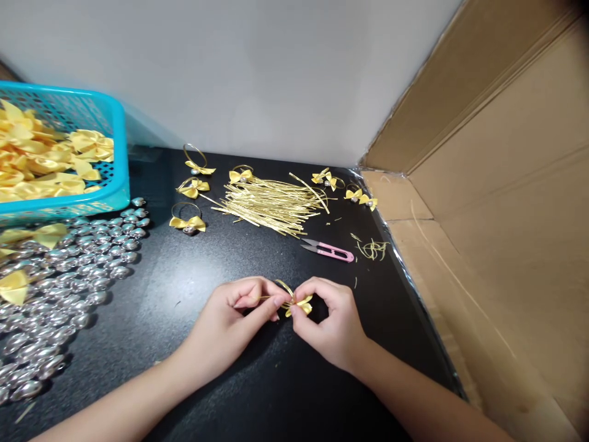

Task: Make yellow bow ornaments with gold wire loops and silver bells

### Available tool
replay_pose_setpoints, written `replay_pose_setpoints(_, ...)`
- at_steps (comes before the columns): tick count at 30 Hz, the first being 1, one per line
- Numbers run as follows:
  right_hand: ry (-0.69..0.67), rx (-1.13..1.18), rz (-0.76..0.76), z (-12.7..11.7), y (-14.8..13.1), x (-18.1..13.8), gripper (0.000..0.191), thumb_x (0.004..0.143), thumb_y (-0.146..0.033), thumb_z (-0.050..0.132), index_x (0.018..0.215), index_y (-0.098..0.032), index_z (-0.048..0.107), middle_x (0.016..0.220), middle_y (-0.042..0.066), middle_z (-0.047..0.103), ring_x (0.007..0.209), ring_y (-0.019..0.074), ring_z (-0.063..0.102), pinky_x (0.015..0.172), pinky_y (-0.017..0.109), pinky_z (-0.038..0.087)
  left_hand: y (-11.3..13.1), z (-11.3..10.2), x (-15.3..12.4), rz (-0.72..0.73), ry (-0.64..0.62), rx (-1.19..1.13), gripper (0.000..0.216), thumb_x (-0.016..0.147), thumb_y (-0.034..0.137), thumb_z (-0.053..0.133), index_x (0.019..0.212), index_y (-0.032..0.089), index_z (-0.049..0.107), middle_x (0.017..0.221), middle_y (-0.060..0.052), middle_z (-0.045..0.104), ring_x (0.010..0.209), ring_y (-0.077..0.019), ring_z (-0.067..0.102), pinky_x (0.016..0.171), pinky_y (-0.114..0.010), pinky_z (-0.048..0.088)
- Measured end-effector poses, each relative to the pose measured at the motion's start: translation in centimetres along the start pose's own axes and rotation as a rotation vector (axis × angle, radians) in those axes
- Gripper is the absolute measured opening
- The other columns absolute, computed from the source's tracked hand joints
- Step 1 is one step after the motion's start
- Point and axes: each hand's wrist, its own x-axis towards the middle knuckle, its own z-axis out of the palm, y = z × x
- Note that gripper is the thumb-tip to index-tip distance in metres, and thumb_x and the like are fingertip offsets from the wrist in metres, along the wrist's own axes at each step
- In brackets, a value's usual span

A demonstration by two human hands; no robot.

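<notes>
Both hands meet above the black tabletop, near its middle. My left hand (243,313) is closed, its thumb and forefinger pinching a thin gold cord (285,286) that curves up in a loop between the hands. My right hand (331,313) pinches a small yellow ribbon bow (301,306) where the cord meets it. Fingertips cover the spot where bow and cord join, so whether a bell is there is hidden. Beyond the hands lie pink-handled thread snips (329,250) and a pile of cut gold cords (276,205).
A turquoise basket (120,153) of yellow bows stands at the left, with many shiny silver beads (92,264) spread before it. Several bows with cord loops (188,225) lie around the pile. Cord scraps (373,248) sit right of the snips. Cardboard (501,215) walls the right side.
</notes>
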Motion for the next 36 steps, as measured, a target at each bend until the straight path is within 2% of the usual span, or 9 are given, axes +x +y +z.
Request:
replay_pose_setpoints(10, -0.041, -0.013, 0.035, 0.0, -0.2, 0.1, 0.009, 0.072, -0.011, 0.06, 0.069, -0.02, 0.063, 0.065, 0.001, 0.067, 0.057, 0.0145, 0.061, 0.057, 0.026, 0.049, 0.3, 0.0, -0.3, 0.149, -0.009, 0.123, 0.047, 0.086, 0.021, 0.058, 0.057, 0.022, 0.02, 0.069, -0.006, 0.069, 0.067, -0.0164, 0.065, 0.059, -0.025, 0.047)
replay_pose_setpoints(15, -0.019, 0.059, 0.098, -0.2, -0.4, 0.1, 0.011, 0.071, -0.011, 0.061, 0.063, -0.02, 0.061, 0.062, 0.0, 0.065, 0.057, 0.0138, 0.06, 0.058, 0.026, 0.048, 0.1, -0.1, -0.2, 0.041, -0.002, -0.014, 0.048, 0.084, 0.024, 0.063, 0.058, 0.022, 0.022, 0.07, -0.004, 0.068, 0.062, -0.0132, 0.058, 0.057, -0.023, 0.046)
replay_pose_setpoints(20, -0.016, 0.159, 0.183, -0.2, -0.5, 0.0, 0.011, 0.071, -0.015, 0.062, 0.061, -0.019, 0.059, 0.061, 0.001, 0.064, 0.057, 0.0147, 0.059, 0.058, 0.028, 0.048, 0.1, -0.1, 0.3, -0.057, -0.051, -0.197, 0.044, 0.083, 0.025, 0.067, 0.059, 0.02, 0.031, 0.072, -0.001, 0.068, 0.056, -0.0088, 0.05, 0.055, -0.021, 0.044)
replay_pose_setpoints(25, -0.007, 0.226, 0.176, -0.1, -0.4, 0.1, 0.011, 0.071, -0.014, 0.062, 0.061, -0.019, 0.059, 0.06, 0.0, 0.064, 0.056, 0.0135, 0.059, 0.057, 0.026, 0.048, -0.4, -0.2, 0.5, -0.111, -0.084, -0.335, 0.043, 0.083, 0.025, 0.07, 0.06, 0.019, 0.034, 0.074, 0.001, 0.067, 0.054, -0.0072, 0.047, 0.055, -0.022, 0.042)
replay_pose_setpoints(31, -0.033, 0.356, 0.254, -0.1, -0.1, 0.3, 0.005, 0.072, -0.018, 0.066, 0.067, -0.018, 0.064, 0.068, 0.003, 0.07, 0.061, 0.0149, 0.066, 0.061, 0.027, 0.054, -0.7, -0.7, 0.5, -0.094, -0.029, -0.39, 0.037, 0.085, 0.025, 0.069, 0.064, 0.018, 0.039, 0.075, 0.004, 0.066, 0.06, -0.0067, 0.051, 0.063, -0.021, 0.043)
replay_pose_setpoints(36, -0.037, 0.35, 0.259, -0.2, 0.1, 0.4, 0.004, 0.073, -0.018, 0.066, 0.069, -0.018, 0.067, 0.069, 0.004, 0.073, 0.064, 0.0158, 0.068, 0.063, 0.027, 0.056, -0.2, -0.7, 0.2, -0.063, -0.065, -0.323, 0.04, 0.084, 0.023, 0.07, 0.065, 0.019, 0.034, 0.086, 0.001, 0.069, 0.068, -0.0086, 0.057, 0.067, -0.023, 0.047)
